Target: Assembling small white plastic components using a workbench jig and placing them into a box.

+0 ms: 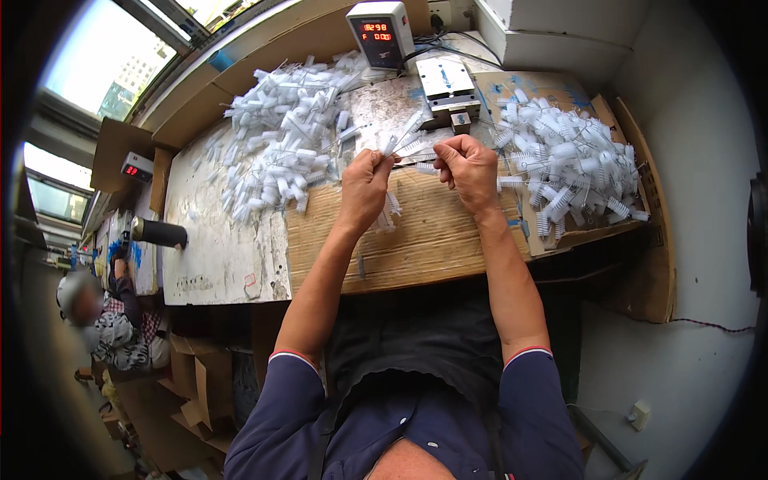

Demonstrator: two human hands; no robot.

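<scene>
My left hand is closed around a bunch of small white brush-like pieces with thin wire stems. Some of the bunch sticks out below the fist, and more ends fan out above it. Just to its right, my right hand is closed in a pinch, thumb against fingers. What lies in that pinch, if anything, is too small to make out. Both hands are raised over a cardboard sheet, in front of a small metal fixture with a block at its front.
A large heap of white pieces covers the left of the bench; ribbed white ones fill a cardboard tray at right. A counter with red digits stands behind. Further left are a dark cylinder and another person.
</scene>
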